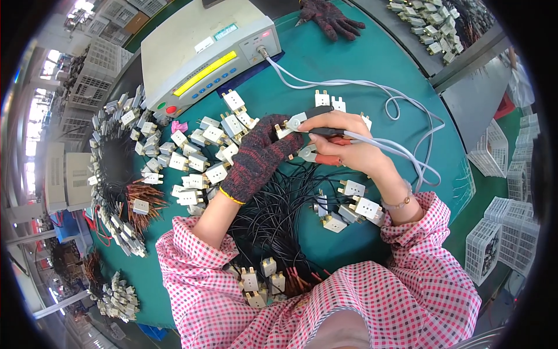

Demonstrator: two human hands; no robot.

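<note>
My left hand (259, 156), in a dark red-and-black knit glove, is closed on a small white block with brass pins (283, 129). My bare right hand (346, 142) grips a test clip with a black handle (297, 121), its metal jaws at the block's edge. Just below it, a red-handled test clip (319, 157) is under the same hand; whether its jaws touch anything I cannot tell. Grey leads (395, 148) run from my right hand to a bench tester (212, 72) with a lit yellow display. Black wires (273, 209) lie bundled below my hands.
Several white blocks (197, 154) are heaped left of my gloved hand, others (354, 206) near my right wrist. A second knit glove (331, 18) lies at the green table's (349, 58) far edge. Coiled wire bundles (119, 168) sit far left; white baskets (485, 241) stand at right.
</note>
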